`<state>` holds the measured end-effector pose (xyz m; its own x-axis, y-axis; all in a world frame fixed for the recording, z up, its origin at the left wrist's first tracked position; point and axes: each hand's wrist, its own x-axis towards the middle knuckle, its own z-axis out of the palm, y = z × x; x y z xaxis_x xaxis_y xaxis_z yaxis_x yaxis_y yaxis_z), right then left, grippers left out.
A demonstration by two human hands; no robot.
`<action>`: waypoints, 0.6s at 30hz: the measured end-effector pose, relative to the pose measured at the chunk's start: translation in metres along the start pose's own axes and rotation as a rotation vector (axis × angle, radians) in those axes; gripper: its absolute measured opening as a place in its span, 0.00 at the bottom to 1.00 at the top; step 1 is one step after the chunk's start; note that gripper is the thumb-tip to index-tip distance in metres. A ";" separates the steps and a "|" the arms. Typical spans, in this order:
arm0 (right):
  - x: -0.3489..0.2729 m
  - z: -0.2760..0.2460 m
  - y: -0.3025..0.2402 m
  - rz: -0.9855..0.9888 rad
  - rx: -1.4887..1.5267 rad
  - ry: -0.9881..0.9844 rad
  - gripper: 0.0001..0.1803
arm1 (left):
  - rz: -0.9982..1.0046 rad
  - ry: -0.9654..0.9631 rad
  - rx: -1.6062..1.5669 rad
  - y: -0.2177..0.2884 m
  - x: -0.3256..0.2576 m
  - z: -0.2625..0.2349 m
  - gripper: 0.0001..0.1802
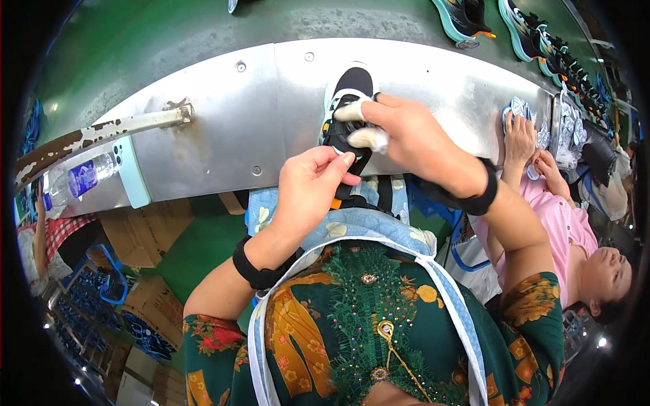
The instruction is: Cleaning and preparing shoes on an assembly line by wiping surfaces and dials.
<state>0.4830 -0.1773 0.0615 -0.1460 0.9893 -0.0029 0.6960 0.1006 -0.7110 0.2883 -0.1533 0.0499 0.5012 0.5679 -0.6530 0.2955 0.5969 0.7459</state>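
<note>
Black shoe [347, 108] sits at the steel bench [223, 128] edge; left hand [310, 193] pinches its heel, right hand [406, 135] clamps its upper, bare metal either side.

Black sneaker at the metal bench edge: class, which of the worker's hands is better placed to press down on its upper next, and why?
Probably the right hand: it already lies over the black sneaker, taped fingertips on its upper. The left hand only pinches the lower end near the bench edge.

Water bottle [84, 177] on metal bench [223, 128]; shoes [542, 40] behind.
</note>
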 end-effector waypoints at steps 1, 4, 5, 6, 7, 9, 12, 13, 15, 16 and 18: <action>-0.001 0.008 -0.003 0.023 -0.147 0.055 0.13 | 0.043 0.001 -0.003 -0.005 0.003 0.000 0.11; 0.001 0.008 -0.003 0.021 -0.211 0.065 0.10 | 0.057 -0.004 0.023 -0.002 0.002 0.001 0.10; 0.002 0.005 -0.002 0.008 -0.184 0.056 0.08 | 0.028 -0.006 0.053 0.001 0.002 0.001 0.10; 0.005 0.000 -0.002 0.001 -0.178 0.049 0.08 | 0.025 0.003 0.049 0.001 0.000 -0.001 0.10; 0.007 -0.011 -0.004 -0.008 -0.017 -0.045 0.09 | 0.026 0.000 0.024 0.001 -0.001 -0.002 0.10; 0.006 -0.010 -0.005 -0.013 0.142 -0.142 0.10 | 0.027 -0.006 -0.004 -0.002 0.000 -0.002 0.11; -0.005 0.013 -0.009 0.052 -0.138 0.115 0.13 | 0.115 0.002 0.042 -0.005 0.003 -0.001 0.11; -0.005 0.012 -0.009 0.052 -0.141 0.117 0.13 | 0.088 -0.003 0.053 -0.004 0.003 -0.001 0.11; -0.006 0.007 -0.008 0.089 -0.183 0.056 0.18 | 0.064 -0.006 0.063 0.000 0.002 -0.002 0.11; -0.002 0.001 -0.008 0.086 -0.184 0.056 0.18 | 0.041 -0.012 0.066 0.002 0.001 -0.003 0.11; 0.007 -0.015 -0.010 0.085 0.145 -0.119 0.16 | 0.020 -0.018 0.068 0.003 0.000 -0.003 0.11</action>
<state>0.4855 -0.1693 0.0795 -0.1790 0.9732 -0.1444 0.6025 -0.0076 -0.7981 0.2869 -0.1499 0.0517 0.5217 0.5685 -0.6361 0.3400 0.5453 0.7662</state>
